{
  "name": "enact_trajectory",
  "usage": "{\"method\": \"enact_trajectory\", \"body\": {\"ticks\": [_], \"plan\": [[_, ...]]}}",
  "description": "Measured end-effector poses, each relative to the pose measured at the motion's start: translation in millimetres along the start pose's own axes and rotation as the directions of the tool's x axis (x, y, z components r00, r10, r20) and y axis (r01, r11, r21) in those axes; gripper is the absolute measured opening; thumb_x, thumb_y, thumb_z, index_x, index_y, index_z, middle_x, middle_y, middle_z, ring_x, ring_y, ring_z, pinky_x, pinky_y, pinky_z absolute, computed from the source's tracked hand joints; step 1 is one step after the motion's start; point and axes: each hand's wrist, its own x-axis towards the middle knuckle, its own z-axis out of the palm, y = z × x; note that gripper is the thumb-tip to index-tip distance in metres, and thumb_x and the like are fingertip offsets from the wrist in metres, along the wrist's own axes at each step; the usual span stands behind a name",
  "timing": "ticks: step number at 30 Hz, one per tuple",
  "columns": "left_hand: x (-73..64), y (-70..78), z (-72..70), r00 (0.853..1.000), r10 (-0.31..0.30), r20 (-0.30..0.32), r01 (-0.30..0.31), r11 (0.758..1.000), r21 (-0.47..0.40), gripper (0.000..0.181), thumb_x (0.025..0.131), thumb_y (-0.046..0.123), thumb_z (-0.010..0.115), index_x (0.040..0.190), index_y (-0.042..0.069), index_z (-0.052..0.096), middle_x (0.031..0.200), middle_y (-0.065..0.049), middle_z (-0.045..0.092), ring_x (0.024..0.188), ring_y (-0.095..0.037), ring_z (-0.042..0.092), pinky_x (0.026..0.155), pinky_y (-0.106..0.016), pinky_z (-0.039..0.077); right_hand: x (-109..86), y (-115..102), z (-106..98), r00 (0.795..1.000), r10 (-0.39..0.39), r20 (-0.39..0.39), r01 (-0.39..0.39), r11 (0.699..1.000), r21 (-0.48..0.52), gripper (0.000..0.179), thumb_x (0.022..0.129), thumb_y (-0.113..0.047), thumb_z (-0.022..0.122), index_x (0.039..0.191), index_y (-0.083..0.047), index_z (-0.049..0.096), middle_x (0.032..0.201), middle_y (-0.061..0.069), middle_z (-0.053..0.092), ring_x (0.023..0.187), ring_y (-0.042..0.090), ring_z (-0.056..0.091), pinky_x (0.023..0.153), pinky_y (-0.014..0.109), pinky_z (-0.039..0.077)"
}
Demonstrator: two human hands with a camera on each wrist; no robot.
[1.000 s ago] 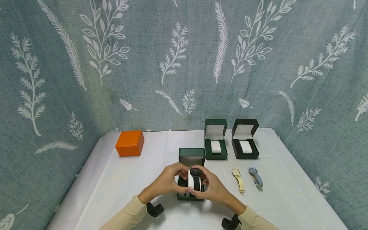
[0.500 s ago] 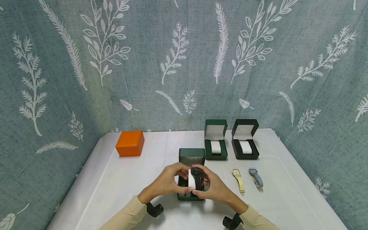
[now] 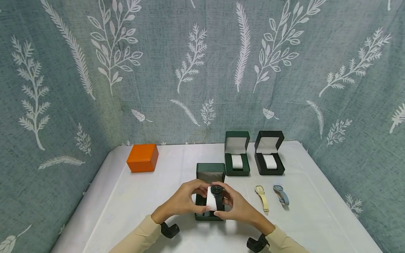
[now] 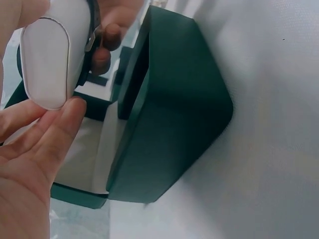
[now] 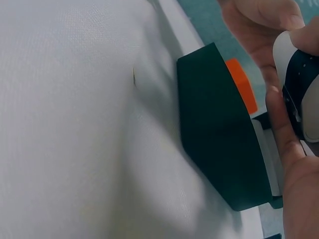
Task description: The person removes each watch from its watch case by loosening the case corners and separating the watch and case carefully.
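A black wristwatch (image 3: 217, 190) sits around a white watch cushion (image 3: 211, 201), nearer the cushion's right end, above an open green watch box (image 3: 211, 168). My left hand (image 3: 183, 197) pinches the cushion's left end between thumb and fingers; in the left wrist view the cushion's rounded end (image 4: 47, 64) shows plainly. With thumb and fingers, my right hand (image 3: 237, 205) holds the watch from the right side. In the right wrist view the dark strap (image 5: 300, 74) wraps the cushion beside my thumb. The box's inside is partly hidden behind both hands.
Behind, to the right, stand a second open green box (image 3: 238, 173) and an open black box (image 3: 271, 171), each with a white cushion. A yellow watch (image 3: 262, 198) and a blue-grey watch (image 3: 281, 195) lie on the right. An orange box (image 3: 143, 158) stands shut at back left.
The watch has shifted slightly to the right along the cushion, with my right hand moving slightly the same way. My left hand has stayed nearly still on the cushion.
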Motion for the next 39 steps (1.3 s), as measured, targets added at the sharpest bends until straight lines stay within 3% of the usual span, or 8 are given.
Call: {"method": "enact_trajectory", "body": {"ticks": [5, 13, 18, 24, 30, 39], "plan": [[1.6, 1.6, 0.6, 1.000, 0.014, -0.005, -0.014, 1.000, -0.006, 0.061, 0.080, 0.009, 0.088, 0.134, 0.001, 0.061, 0.118, -0.010, 0.062, 0.099, -0.023, 0.067, 0.090, -0.046, 0.058, -0.2, -0.4, -2.0, 1.000, 0.003, 0.001, -0.003, 1.000, -0.007, 0.090, 0.086, -0.004, 0.083, 0.160, -0.011, 0.032, 0.154, 0.014, 0.040, 0.128, 0.026, 0.055, 0.098, 0.033, 0.053], [1.2, -0.5, -3.7, 1.000, 0.018, 0.025, -0.017, 0.999, -0.028, 0.061, 0.084, 0.021, 0.088, 0.138, 0.012, 0.061, 0.119, -0.001, 0.062, 0.102, -0.016, 0.067, 0.092, -0.038, 0.057, -1.5, -2.4, -5.6, 0.999, 0.041, 0.007, -0.041, 0.999, 0.035, 0.090, 0.087, -0.002, 0.082, 0.160, -0.014, 0.032, 0.157, 0.014, 0.036, 0.134, 0.026, 0.051, 0.098, 0.031, 0.053], [-1.2, -3.6, -7.7, 0.999, 0.043, 0.030, -0.042, 0.999, -0.031, 0.063, 0.085, 0.023, 0.086, 0.140, 0.005, 0.060, 0.119, -0.002, 0.062, 0.103, -0.015, 0.066, 0.092, -0.035, 0.057, -5.7, -1.1, -11.3, 0.998, 0.068, -0.004, -0.068, 0.995, 0.072, 0.091, 0.087, -0.007, 0.084, 0.161, -0.009, 0.031, 0.159, 0.018, 0.034, 0.135, 0.028, 0.051, 0.101, 0.033, 0.052], [-4.2, -6.5, -11.1, 1.000, 0.026, -0.014, -0.026, 1.000, -0.003, 0.067, 0.081, 0.019, 0.089, 0.138, -0.002, 0.060, 0.116, -0.001, 0.062, 0.101, -0.017, 0.067, 0.092, -0.034, 0.057, -13.5, -1.4, -18.9, 0.994, 0.092, -0.052, -0.087, 0.992, 0.091, 0.092, 0.088, -0.006, 0.082, 0.162, -0.011, 0.028, 0.157, 0.019, 0.036, 0.128, 0.033, 0.056, 0.099, 0.034, 0.053], [-5.9, -9.6, -9.6, 0.999, 0.001, -0.032, 0.000, 1.000, 0.003, 0.062, 0.079, 0.016, 0.090, 0.134, 0.003, 0.063, 0.113, 0.001, 0.062, 0.099, -0.018, 0.068, 0.091, -0.033, 0.057, -21.2, 1.5, -23.5, 0.988, 0.096, -0.118, -0.092, 0.995, 0.045, 0.080, 0.094, -0.005, 0.075, 0.161, -0.014, 0.033, 0.156, 0.019, 0.040, 0.123, 0.031, 0.058, 0.092, 0.027, 0.054], [-7.5, -11.4, -8.5, 0.999, 0.011, -0.039, -0.010, 1.000, 0.023, 0.062, 0.079, 0.015, 0.091, 0.134, 0.006, 0.063, 0.112, 0.002, 0.062, 0.097, -0.015, 0.068, 0.089, -0.032, 0.058, -33.5, 7.4, -33.9, 0.974, 0.089, -0.207, -0.070, 0.993, 0.095, 0.075, 0.093, -0.006, 0.076, 0.157, -0.012, 0.039, 0.156, 0.021, 0.041, 0.137, 0.021, 0.050, 0.106, 0.026, 0.046]]}}
